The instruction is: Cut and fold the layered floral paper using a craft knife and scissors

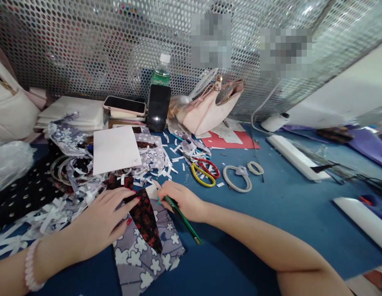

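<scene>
My left hand (106,218) lies with fingers stretched over the upper end of a dark strip of red-flowered fabric (147,222), pressing it down. Beneath that strip is a grey-purple fabric piece with white flowers (141,255), flat on the blue table. My right hand (180,201) is closed around a green pencil (187,226), its pale tip pointing up and left near a small white piece (151,191) at the strip's top edge. The hand's fingers partly hide the pencil. Scissors with red and yellow handles (203,174) rest just beyond my right hand.
White scraps (55,211) and a white card (115,150) lie at left and centre. Behind are a phone (125,105), an upright phone (159,107), a bottle (161,74) and a pink bag (206,109). A ring of tape (237,179) and white bars (295,158) lie right.
</scene>
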Available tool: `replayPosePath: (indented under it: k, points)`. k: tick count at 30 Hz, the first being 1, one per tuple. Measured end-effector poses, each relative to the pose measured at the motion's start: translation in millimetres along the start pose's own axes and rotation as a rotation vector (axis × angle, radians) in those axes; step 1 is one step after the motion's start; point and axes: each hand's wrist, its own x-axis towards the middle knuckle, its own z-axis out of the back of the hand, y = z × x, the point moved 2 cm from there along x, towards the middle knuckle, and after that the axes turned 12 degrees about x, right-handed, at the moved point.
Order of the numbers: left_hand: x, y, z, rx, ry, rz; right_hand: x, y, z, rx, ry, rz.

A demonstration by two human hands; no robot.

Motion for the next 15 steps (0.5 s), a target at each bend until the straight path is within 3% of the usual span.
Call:
replayPosePath:
  k: [11, 15]
  points:
    - [0.7, -0.8, 2.0, 0.046, -0.003, -0.030, -3.2, -3.7, 0.0, 0.043, -0.066, -0.027]
    - [1.5, -0.2, 3.2, 0.051, -0.012, -0.033, -2.7, -2.1, 3.9, 0.101, -0.143, -0.076]
